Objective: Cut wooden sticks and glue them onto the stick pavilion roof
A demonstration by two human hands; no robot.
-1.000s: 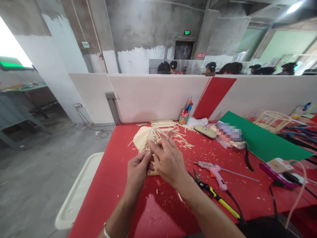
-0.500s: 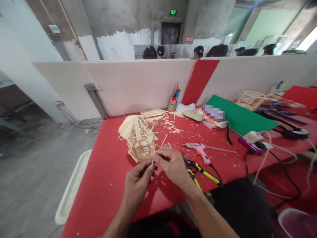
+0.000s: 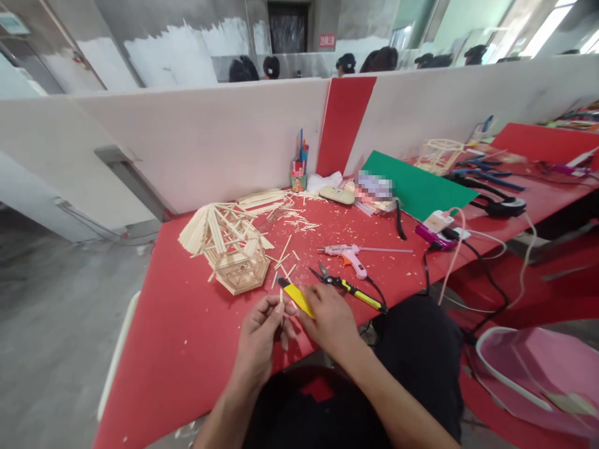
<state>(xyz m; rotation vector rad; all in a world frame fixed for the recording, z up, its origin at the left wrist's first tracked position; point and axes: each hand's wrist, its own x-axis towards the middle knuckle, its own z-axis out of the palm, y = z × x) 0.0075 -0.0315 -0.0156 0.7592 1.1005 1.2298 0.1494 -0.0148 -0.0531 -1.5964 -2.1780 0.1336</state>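
My left hand (image 3: 264, 327) is closed, pinching a short wooden stick (image 3: 281, 295) upright between thumb and fingers. Right beside it, my right hand (image 3: 327, 315) is wrapped round a yellow utility knife (image 3: 299, 299); its dark end points up and to the left. A thin wooden-stick model with a fanned roof (image 3: 219, 234) and a many-sided frame base (image 3: 243, 268) lies on the red table beyond my left hand. Loose sticks (image 3: 283, 249) are scattered next to it. Cutting pliers with yellow handles (image 3: 362, 295) lie just beyond my right hand, partly hidden by it.
A pink glue gun (image 3: 349, 254) with its cord rests behind the pliers. Farther back are a pen cup (image 3: 298, 181), a beige case (image 3: 337, 195) and a green board (image 3: 407, 187). A purple power strip (image 3: 435, 238) with cables sits right. A white partition (image 3: 210, 137) bounds the table.
My right hand has taken hold of the yellow knife. Both hands have drawn back from the model towards me, and the view has tilted down and turned right.
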